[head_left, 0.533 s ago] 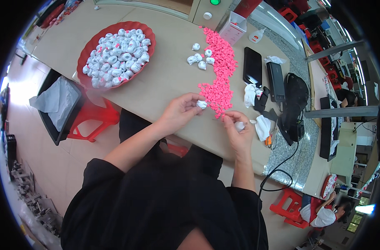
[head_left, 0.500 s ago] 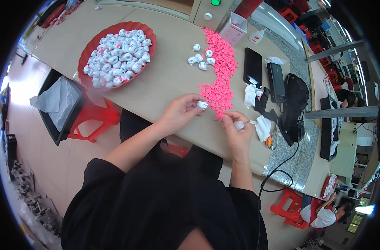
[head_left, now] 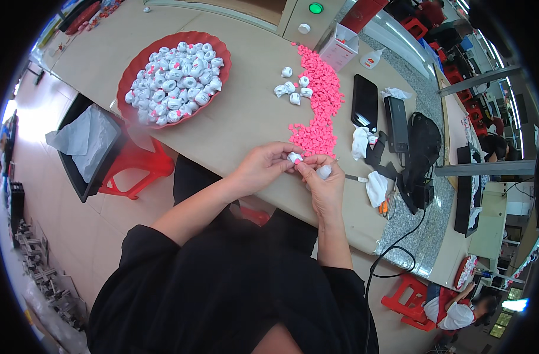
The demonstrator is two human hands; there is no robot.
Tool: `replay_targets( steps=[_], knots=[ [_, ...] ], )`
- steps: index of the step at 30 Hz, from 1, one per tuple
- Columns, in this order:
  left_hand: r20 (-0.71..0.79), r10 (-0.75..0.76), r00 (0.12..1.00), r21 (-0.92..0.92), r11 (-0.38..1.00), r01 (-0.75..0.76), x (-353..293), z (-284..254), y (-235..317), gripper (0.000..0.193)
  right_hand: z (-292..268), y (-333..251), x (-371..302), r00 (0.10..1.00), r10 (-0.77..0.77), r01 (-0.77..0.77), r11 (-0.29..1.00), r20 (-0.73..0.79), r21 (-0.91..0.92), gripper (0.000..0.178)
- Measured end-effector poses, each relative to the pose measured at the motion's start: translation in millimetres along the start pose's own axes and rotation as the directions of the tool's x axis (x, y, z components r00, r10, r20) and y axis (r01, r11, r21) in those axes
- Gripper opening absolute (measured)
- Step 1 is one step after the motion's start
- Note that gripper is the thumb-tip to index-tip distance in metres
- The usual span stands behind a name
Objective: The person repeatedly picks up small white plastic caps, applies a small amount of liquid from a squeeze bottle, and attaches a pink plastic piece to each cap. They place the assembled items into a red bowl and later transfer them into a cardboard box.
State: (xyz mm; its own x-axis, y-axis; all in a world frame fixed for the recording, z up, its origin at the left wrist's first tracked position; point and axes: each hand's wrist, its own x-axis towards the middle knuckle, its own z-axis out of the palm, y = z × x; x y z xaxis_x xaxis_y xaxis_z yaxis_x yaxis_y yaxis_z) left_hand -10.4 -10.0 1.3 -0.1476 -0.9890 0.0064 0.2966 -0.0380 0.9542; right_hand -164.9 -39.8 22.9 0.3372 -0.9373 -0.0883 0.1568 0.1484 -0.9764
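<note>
In my left hand [head_left: 259,169], thumb and fingers pinch a small white wrapped piece [head_left: 294,157] at the near edge of the pink pile. My right hand [head_left: 325,187] meets it there, its thumb and forefinger holding a small pink piece [head_left: 298,161] against the white one. A white rounded thing [head_left: 324,171] is tucked in the right hand's curled fingers; its kind I cannot make out. Just beyond both hands a heap of small pink pieces [head_left: 319,94] runs up the table. Several loose white wrapped pieces [head_left: 289,87] lie to its left.
A red scalloped tray [head_left: 227,62] full of white wrapped pieces stands at left. On the right are a phone [head_left: 364,101], a black power bank [head_left: 396,124], a black bag [head_left: 424,138], crumpled tissues [head_left: 376,189] and a cable. Behind the heap stand a white box [head_left: 339,50] and a small bottle [head_left: 371,59].
My right hand has moved left from the pink heap to my left hand, bringing a pink piece against the white one. The whole view has shifted slightly.
</note>
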Motion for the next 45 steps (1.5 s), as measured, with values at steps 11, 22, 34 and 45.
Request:
replay_targets(
  steps=[11, 22, 34, 45],
  knots=[
    [0.026, -0.021, 0.999, 0.073, 0.997, 0.019, 1, -2, -1, 0.026, -3, 1, 1, 0.995, 0.074, -0.081, 0.991, -0.069, -0.11, 0.015],
    [-0.047, -0.034, 0.998, -0.062, 0.998, 0.031, -1, 3, 3, 0.025, 7, 21, -1, 0.973, -0.165, 0.131, 0.971, -0.163, -0.202, 0.013],
    [-0.153, -0.112, 0.982, -0.088, 0.991, 0.099, 3, 5, 1, 0.022, 5, 24, -2, 0.938, -0.344, 0.305, 0.877, -0.041, -0.37, 0.012],
    [-0.178, -0.156, 0.972, -0.14, 0.981, 0.131, 7, 7, -1, 0.021, 5, 34, 2, 0.931, -0.344, 0.281, 0.887, -0.12, -0.366, 0.009]
  ],
)
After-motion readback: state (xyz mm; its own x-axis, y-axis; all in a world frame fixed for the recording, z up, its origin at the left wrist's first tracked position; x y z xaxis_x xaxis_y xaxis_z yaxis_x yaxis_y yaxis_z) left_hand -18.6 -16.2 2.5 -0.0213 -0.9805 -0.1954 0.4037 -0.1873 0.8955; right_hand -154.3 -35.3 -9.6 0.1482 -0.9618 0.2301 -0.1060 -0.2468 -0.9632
